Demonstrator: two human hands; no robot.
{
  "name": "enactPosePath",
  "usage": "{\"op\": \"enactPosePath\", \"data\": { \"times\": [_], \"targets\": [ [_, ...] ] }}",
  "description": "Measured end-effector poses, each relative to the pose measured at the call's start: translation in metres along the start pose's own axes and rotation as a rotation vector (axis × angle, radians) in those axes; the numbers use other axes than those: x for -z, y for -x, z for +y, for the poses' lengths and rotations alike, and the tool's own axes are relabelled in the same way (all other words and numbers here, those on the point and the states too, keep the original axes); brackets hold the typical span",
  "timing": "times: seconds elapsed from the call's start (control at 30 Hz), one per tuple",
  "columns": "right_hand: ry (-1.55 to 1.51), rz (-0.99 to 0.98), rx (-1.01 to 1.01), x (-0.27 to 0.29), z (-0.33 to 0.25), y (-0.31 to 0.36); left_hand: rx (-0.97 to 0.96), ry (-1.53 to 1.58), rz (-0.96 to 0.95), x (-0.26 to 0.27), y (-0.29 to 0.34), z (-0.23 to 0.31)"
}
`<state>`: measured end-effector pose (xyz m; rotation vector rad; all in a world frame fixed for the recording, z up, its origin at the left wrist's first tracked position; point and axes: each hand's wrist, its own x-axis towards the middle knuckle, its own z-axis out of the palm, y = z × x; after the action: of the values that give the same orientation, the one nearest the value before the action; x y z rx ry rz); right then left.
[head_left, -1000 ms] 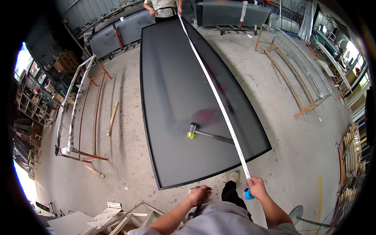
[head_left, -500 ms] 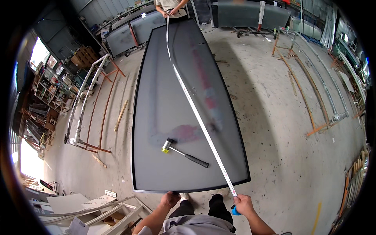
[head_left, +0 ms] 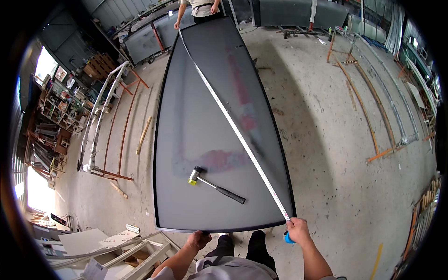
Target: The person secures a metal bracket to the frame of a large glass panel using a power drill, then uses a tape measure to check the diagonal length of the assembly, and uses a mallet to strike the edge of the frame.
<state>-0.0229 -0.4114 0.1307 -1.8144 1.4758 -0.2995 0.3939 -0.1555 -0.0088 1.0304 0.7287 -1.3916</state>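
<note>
A long grey framed panel (head_left: 210,126) with black edging stretches away in front of me. My right hand (head_left: 297,230) grips a blue tape measure (head_left: 289,237) at the panel's near right corner. Its white blade (head_left: 233,125) runs diagonally across the panel to the far left corner, where a co-worker's hand (head_left: 177,26) holds the other end. My left hand (head_left: 199,239) is closed on the panel's near edge, its fingers partly under the rim. On the panel, left of the blade, lies a mallet (head_left: 217,185) with a black grip and a yellow face.
Pipe racks stand on the floor at left (head_left: 105,126) and right (head_left: 373,107). White frame pieces and boards (head_left: 107,252) are stacked at lower left. The co-worker (head_left: 200,8) stands at the panel's far end, with more large panels (head_left: 280,14) behind.
My right hand has moved up and right to the panel's near corner with the tape measure. The co-worker's end has shifted left to the far left corner, and the blade is straighter.
</note>
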Motion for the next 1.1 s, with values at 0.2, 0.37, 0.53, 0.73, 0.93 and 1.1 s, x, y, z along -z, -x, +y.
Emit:
{"op": "enactPosePath", "data": {
  "times": [0.2,0.37,0.53,0.73,0.93,1.1],
  "targets": [
    [0.003,-0.048,-0.051,0.006,-0.003,-0.006,0.049,0.077,0.004,-0.005,0.009,-0.001],
    [-0.021,-0.073,-0.085,0.003,0.0,0.002,0.05,0.096,-0.002,0.011,0.006,0.002],
    [-0.081,-0.062,-0.156,-0.004,0.015,0.011,0.057,-0.036,0.125,-0.015,0.018,0.01],
    [-0.025,0.022,-0.158,0.002,0.045,0.018,-0.121,-0.306,-0.239,-0.042,0.035,0.007],
    [-0.027,0.049,-0.169,0.016,0.09,0.016,0.034,-0.309,-0.029,-0.038,0.037,0.013],
    [-0.02,0.061,-0.122,0.003,0.102,0.028,0.031,-0.342,-0.084,-0.06,0.04,-0.003]
  ]
}}
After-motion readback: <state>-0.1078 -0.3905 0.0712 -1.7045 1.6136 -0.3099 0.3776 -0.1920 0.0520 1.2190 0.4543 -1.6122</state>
